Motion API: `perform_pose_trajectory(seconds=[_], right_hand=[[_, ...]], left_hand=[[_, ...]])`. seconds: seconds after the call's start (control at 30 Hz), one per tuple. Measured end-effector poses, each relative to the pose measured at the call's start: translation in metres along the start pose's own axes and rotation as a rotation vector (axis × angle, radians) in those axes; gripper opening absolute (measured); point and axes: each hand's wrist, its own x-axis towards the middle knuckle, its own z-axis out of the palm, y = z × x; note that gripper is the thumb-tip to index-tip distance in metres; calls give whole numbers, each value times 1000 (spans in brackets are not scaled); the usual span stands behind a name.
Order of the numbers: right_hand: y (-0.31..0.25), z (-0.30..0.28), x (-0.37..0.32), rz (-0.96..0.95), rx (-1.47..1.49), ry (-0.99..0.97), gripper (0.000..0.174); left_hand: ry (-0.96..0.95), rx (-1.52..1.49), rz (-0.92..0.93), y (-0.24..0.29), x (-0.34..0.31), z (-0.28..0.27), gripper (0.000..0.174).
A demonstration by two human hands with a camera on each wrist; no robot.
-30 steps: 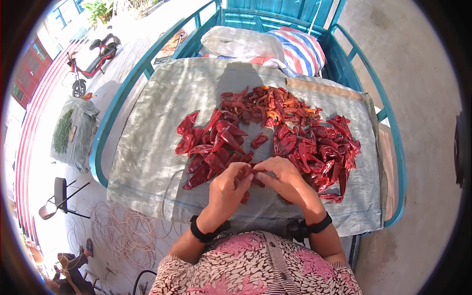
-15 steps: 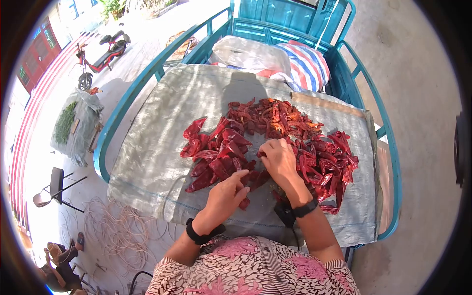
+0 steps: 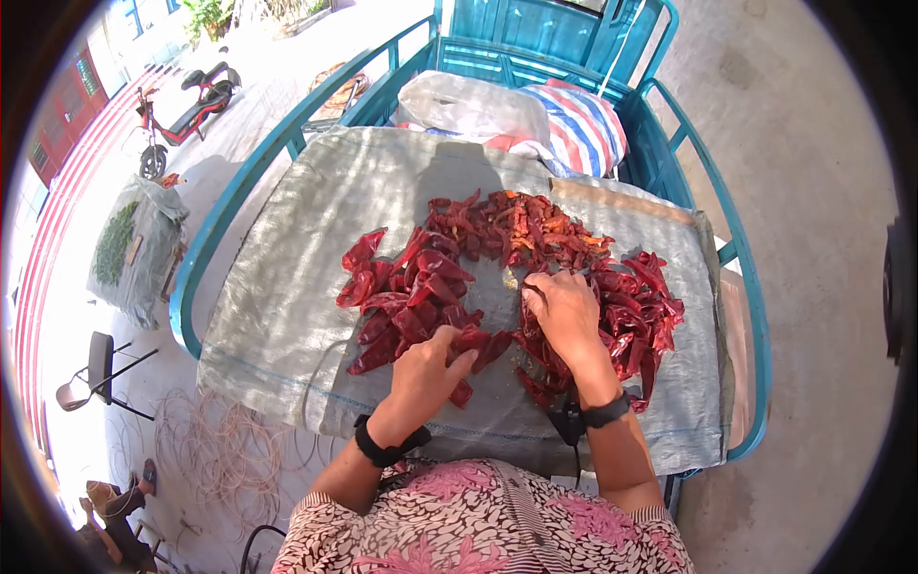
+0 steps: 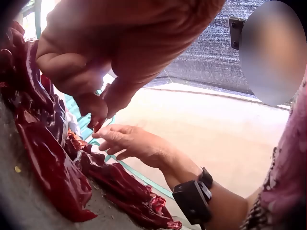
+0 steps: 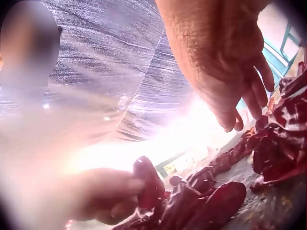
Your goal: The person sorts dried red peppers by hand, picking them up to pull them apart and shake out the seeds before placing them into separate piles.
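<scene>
My left hand [image 3: 424, 380] pinches a dried red pepper [image 3: 469, 339] at the near edge of the left pepper pile [image 3: 421, 292]; the left wrist view shows a bit of red [image 4: 98, 120] between the fingertips. In the right wrist view that pepper [image 5: 147, 184] stands up from the left hand [image 5: 105, 194]. My right hand [image 3: 566, 320] hovers at the left side of the right pepper pile [image 3: 636, 311], its fingers loosely bent downward and, in the right wrist view, the right hand [image 5: 225, 67] shows nothing between them.
Smaller, more orange peppers [image 3: 526, 230] lie beyond the hands on a grey woven sheet [image 3: 296, 249]. Blue cart rails [image 3: 215, 230] run along both sides. Stuffed sacks [image 3: 473, 103] sit at the back, and a wooden strip [image 3: 622, 199] lies near them.
The hands were together at a pepper, then parted. My right hand went forward, then slightly back toward the right pile. My left hand has closed its fingers on a pepper.
</scene>
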Motion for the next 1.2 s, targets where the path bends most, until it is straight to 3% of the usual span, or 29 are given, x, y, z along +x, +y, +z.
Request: perform_pose_trajectory(seconds=[0.17,0.27,0.37,0.43,0.5,0.6,0.73,0.83,0.87,0.97,1.07,1.2], right_hand=[[24,28,9,-96,-181,-28,16],[29,34,6,23,-8,42,12],[-4,4,-2,59,301,197,9],[-24,-14,-14,-40,639,42,10],[-45,-26,-33,63,874,-192,11],[-54,-37,-44,230,985,-470,12],[-29,-32,-53,257,801,-380,19],[-24,-29,-53,283,430,-143,19],[-23,-25,-55,193,346,-27,18],[-8,-6,-54,-84,39,30,35],[-7,1,-49,-66,10,25,17],[2,8,-44,-114,34,-23,15]], left_hand=[[-30,-56,16,2,-4,0,52],[-55,-110,52,-6,-7,2,51],[-91,-285,-5,-6,-7,2,45],[-108,-416,-61,0,-4,2,40],[-96,-530,-108,8,-1,4,36],[6,-608,-50,15,-4,5,28],[1,-388,24,2,-4,4,27],[92,-219,76,0,-3,5,29],[134,-151,101,-5,-1,9,31],[167,-70,52,0,-1,6,40],[93,-153,46,-1,-2,7,49],[-66,-194,74,-5,-6,8,48]])
